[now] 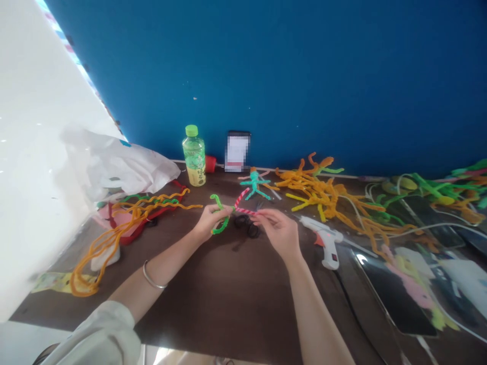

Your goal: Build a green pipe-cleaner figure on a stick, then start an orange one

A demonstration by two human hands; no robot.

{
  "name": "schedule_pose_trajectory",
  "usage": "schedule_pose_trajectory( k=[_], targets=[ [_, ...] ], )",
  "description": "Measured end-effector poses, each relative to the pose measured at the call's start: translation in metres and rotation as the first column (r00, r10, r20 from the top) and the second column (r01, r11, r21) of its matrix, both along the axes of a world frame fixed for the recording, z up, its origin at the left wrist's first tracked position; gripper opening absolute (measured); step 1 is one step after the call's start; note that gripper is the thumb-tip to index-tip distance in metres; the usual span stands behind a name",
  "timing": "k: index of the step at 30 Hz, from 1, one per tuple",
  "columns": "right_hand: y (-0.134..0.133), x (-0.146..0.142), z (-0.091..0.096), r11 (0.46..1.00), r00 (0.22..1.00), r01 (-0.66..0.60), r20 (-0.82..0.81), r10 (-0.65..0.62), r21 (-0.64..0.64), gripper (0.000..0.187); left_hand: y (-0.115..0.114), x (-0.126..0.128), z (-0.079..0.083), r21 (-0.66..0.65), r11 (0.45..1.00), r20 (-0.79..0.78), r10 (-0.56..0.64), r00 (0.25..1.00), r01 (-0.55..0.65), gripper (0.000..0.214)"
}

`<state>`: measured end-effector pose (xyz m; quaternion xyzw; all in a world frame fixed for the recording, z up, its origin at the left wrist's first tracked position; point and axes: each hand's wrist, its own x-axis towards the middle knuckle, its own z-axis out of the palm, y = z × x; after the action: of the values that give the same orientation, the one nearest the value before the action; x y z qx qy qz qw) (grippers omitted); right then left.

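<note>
My left hand [208, 222] pinches a bent green pipe cleaner [220, 227] above the dark wooden table [228, 299]. My right hand [277, 232] grips a red-and-white striped pipe cleaner [242, 202], which rises in a hook between my hands. Its far end comes close to my left fingers, but I cannot tell whether the two pieces are joined. Directly below the hands lies a small black coiled object [245, 227], not touching them. A teal pipe-cleaner figure [254, 185] with several legs lies just beyond.
Tangled orange pipe cleaners [323, 195] spread right, near a white glue gun [323, 238]. Wavy orange and red pipe cleaners [114, 235] lie left, by a white plastic bag [122, 170]. A green-capped bottle [194, 156] stands against the blue wall [266, 71]. A dark tablet [395, 289] lies front right.
</note>
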<state>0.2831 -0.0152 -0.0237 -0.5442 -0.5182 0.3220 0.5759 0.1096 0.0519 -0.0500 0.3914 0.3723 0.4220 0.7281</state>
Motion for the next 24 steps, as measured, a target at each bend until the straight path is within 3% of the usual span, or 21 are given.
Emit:
schedule_pose_trajectory(
  k=[6,15,21,24],
  targets=[
    [0.0,0.006,-0.001,0.998,0.928,0.025,0.371,-0.045,0.057,0.015,0.002,0.0,-0.003,0.006,1.0,0.01,-0.001,1.0,0.001,0.022],
    [0.0,0.006,-0.002,0.961,0.81,-0.034,0.571,-0.135,0.275,0.014,0.006,-0.001,-0.007,-0.017,1.0,0.019,0.008,1.0,-0.008,0.023],
    [-0.001,0.012,-0.012,0.94,0.722,-0.069,0.668,-0.184,0.333,0.019,0.006,-0.002,-0.01,0.01,1.0,0.027,-0.007,1.0,0.007,0.023],
    [-0.002,0.011,-0.01,0.943,0.724,-0.089,0.671,-0.161,0.322,0.017,0.006,-0.002,-0.01,0.034,0.999,0.024,-0.023,0.999,0.022,0.023]
  ],
)
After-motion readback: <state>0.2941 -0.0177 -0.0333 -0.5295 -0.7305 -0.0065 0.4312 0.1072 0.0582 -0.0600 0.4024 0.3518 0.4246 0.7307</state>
